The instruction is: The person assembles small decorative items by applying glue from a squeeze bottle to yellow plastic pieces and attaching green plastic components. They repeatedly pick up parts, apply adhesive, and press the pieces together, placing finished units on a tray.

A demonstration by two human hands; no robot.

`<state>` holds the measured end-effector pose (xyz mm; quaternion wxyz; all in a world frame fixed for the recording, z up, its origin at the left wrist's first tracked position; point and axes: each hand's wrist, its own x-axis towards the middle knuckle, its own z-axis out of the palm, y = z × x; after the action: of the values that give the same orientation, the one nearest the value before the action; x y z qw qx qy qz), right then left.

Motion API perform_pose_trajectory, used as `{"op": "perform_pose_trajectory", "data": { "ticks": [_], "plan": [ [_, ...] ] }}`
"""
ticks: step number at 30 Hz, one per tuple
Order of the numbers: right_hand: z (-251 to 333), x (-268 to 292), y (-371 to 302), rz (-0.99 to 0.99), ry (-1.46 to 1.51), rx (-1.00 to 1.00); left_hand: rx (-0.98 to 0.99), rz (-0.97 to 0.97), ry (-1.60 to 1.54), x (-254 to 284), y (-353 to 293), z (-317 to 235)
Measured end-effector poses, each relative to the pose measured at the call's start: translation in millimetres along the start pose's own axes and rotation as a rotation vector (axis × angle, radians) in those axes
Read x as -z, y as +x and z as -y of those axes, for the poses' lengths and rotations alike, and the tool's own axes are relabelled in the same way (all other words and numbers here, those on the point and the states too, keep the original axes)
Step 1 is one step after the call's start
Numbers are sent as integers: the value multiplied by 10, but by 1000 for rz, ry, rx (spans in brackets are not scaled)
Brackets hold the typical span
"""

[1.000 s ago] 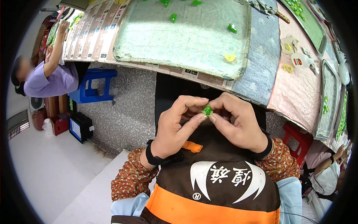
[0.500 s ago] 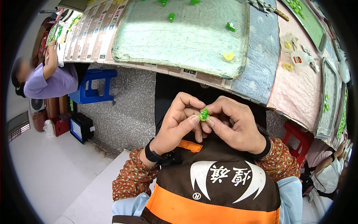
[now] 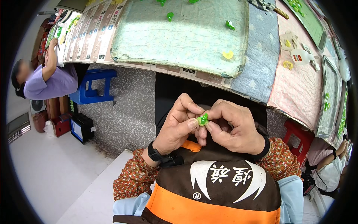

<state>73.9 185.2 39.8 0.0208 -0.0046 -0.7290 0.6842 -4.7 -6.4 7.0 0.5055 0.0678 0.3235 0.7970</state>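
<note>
Between my two hands, above my dark apron, is a small glossy green figurine with a paler yellow-green edge at its bottom. My left hand pinches its left side between thumb and fingers. From the other side, my right hand grips it with thumb and forefinger. My fingertips cover parts of it. On the tray in front of me lie a green piece with a white spot, another green piece and a curved yellow piece.
Right of the tray are a blue cloth, a pink cloth and a white bottle. Another tray holds green pieces. A blue stool stands left, near a person in purple. A red stool is at right.
The green figurine has turned a little between my fingers and dropped slightly. Both hands still hold it.
</note>
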Motion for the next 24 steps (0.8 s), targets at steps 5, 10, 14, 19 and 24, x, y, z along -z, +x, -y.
{"op": "perform_pose_trajectory", "data": {
  "ticks": [5, 10, 14, 19, 24],
  "plan": [
    [12, -6, 7, 4, 31, 32, 24, -14, -2, 1, -15, 6],
    [45, 17, 5, 41, 96, -6, 44, 7, 9, 45, -10, 38],
    [39, 10, -6, 56, 168, -31, 53, 7, -9, 63, -9, 60],
    [26, -19, -14, 52, 247, -55, 46, -5, -83, 45, 5, 95],
    [20, -16, -8, 66, 263, -46, 53, -16, -106, 17, 15, 93]
  ]
}}
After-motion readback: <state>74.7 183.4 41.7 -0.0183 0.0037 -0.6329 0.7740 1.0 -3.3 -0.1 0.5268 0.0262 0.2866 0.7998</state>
